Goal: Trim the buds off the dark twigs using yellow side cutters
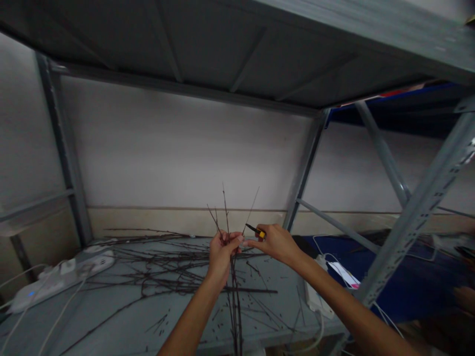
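Note:
In the head view my left hand (221,252) is closed around several thin dark twigs (233,291), whose tips stick up above my fingers and whose long stems hang down past the shelf's front edge. My right hand (276,242), just to the right, is closed on a small tool with a yellow and black handle (261,233). The tool's dark pointed end reaches left, close to one thin twig above my left hand. The fingertips of both hands are close together.
More long branches (174,262) lie across the grey shelf (129,331), with short cut bits scattered in front. A white power strip (63,282) with cables is at left, another (315,296) at right. Metal posts (419,212) and an upper shelf (208,49) frame the space.

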A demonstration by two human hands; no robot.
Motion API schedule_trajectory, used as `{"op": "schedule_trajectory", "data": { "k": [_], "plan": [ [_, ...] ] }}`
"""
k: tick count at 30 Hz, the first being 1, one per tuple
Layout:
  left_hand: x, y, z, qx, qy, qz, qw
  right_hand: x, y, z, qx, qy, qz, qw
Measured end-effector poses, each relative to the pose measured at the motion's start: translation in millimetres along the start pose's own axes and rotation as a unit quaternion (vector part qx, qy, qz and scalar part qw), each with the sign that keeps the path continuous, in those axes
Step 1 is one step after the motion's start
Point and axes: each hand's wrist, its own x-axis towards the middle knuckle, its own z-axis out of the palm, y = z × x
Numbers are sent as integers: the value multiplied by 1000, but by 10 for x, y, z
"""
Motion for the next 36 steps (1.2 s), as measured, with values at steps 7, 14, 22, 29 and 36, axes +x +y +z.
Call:
{"op": "schedule_trajectory", "data": {
  "k": [7,14,22,29,36],
  "plan": [
    [-26,2,3,4,-2,-2,1000,33,-3,-46,-30,-4,9,1000],
    [-23,-32,-39,18,-1,2,1000,54,35,6,10,-20,21,1000],
    [-9,-62,-75,54,16,14,998,232,-31,-162,125,35,44,991],
    [-47,-98,-26,72,-16,16,997,435,-320,-387,408,80,48,908],
    [-64,-39,-1,83,-51,20,995,500,-317,-376,413,97,39,905]
  ]
}}
